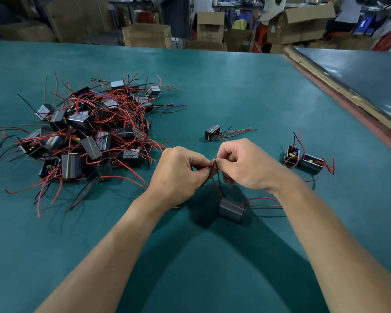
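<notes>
Head view, looking down on a green table (246, 91). Left hand (178, 172) and right hand (248, 166) meet near centre, fingers curled, each pinching the wire pair (215, 171) — one black, one red strand — where the strands cross between the fingertips. Wires run down to a small dark box module (231, 210), which sits just near of the hands; whether it rests on the table or hangs just above it, cannot tell. Two more red leads (261, 202) trail right from the module, passing under the right forearm.

Left, far side: large tangled pile of like modules (84, 134) with red and black leads. One lone module (212, 132) just beyond the hands. Two open-topped modules (303, 158) lie touching at right. Cardboard boxes (300, 21) stand beyond the table's far edge.
</notes>
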Tool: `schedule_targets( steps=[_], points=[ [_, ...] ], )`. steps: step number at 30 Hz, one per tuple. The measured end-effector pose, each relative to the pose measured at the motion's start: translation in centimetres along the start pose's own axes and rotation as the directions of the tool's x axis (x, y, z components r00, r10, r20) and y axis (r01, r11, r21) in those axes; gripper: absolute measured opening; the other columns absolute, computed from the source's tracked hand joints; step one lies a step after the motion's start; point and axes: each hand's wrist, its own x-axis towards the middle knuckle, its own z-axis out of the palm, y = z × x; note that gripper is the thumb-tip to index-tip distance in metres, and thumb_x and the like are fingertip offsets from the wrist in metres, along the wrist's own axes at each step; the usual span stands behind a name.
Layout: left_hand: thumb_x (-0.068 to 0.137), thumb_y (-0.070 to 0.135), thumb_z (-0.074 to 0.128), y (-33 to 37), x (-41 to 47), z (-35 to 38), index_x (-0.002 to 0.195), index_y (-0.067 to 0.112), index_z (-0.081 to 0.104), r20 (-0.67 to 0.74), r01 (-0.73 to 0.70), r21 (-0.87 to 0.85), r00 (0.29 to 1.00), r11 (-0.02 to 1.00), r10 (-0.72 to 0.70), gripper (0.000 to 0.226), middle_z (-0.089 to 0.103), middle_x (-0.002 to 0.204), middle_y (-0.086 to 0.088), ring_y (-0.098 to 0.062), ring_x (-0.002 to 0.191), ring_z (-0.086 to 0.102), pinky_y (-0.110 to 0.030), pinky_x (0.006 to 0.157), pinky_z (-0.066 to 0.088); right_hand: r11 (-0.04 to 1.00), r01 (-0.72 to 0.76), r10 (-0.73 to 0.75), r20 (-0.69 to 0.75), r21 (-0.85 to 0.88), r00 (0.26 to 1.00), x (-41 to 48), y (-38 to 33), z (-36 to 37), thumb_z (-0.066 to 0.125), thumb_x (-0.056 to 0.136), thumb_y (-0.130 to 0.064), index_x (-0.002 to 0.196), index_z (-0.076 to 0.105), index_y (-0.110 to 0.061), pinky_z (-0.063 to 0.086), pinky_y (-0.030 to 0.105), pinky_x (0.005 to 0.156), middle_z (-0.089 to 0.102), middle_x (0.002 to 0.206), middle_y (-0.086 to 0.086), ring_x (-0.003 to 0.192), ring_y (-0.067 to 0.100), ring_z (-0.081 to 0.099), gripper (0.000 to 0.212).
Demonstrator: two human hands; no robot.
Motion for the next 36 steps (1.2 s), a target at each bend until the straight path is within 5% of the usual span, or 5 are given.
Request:
schedule_targets(
  steps=[5,16,24,32,36],
  points=[
    [0.082,0.027,0.076,0.0,0.0,0.1,0.071,0.021,0.078,-0.013,-0.008,-0.013,1.000,1.000,0.008,0.013,0.031,0.050,0.001,-0.012,0.048,0.021,-0.018,0.042,0.020,1.000,0.005,-0.005,-0.017,0.024,1.000,0.1,0.2,0.1,0.061,0.095,-0.023,0.071,0.057,-0.020,0.047,0.025,0.055,0.063,0.051,-0.006,0.045,0.003,0.059,0.025],
    [0.092,0.015,0.064,0.2,0.3,-0.2,0.069,0.016,0.074,0.105,0.125,-0.250,0.989,0.960,-0.101,0.025,0.065,0.056,0.001,-0.011,0.043,0.039,-0.021,0.043,0.036,0.967,0.041,-0.027,-0.060,0.251,0.998,0.4,0.4,-0.1,0.060,0.097,-0.023,0.078,0.066,-0.005,0.054,0.034,0.060,0.065,0.055,0.000,0.055,0.018,0.059,0.027],
    [0.087,0.005,0.066,0.9,0.6,-0.7,0.072,0.002,0.074,0.094,0.237,-0.401,0.972,0.885,-0.217,0.017,0.070,0.062,-0.007,-0.016,0.042,0.041,-0.019,0.041,0.039,0.960,0.130,-0.117,-0.067,0.247,0.991,0.0,0.2,-0.4,0.063,0.088,-0.001,0.075,0.069,-0.007,0.050,0.038,0.060,0.063,0.056,0.001,0.054,0.017,0.054,0.016],
    [0.087,0.006,0.065,0.8,0.8,-1.0,0.070,0.010,0.070,0.050,0.324,-0.465,0.939,0.824,-0.341,0.018,0.068,0.063,-0.006,-0.016,0.038,0.044,-0.017,0.042,0.038,0.972,-0.062,0.026,0.160,0.226,0.987,-0.1,-0.1,-0.4,0.048,0.093,-0.003,0.080,0.070,-0.013,0.051,0.026,0.057,0.068,0.065,-0.002,0.058,0.011,0.059,0.028],
    [0.088,0.008,0.067,0.8,0.8,-0.9,0.074,0.008,0.070,0.033,0.290,-0.465,0.950,0.836,-0.311,0.015,0.066,0.061,-0.004,-0.014,0.037,0.044,-0.017,0.041,0.038,0.969,-0.100,0.040,0.257,0.224,0.966,-0.3,-0.2,-0.3,0.053,0.079,-0.025,0.087,0.072,-0.012,0.050,0.024,0.057,0.069,0.073,-0.003,0.064,0.012,0.061,0.024]
  ],
)
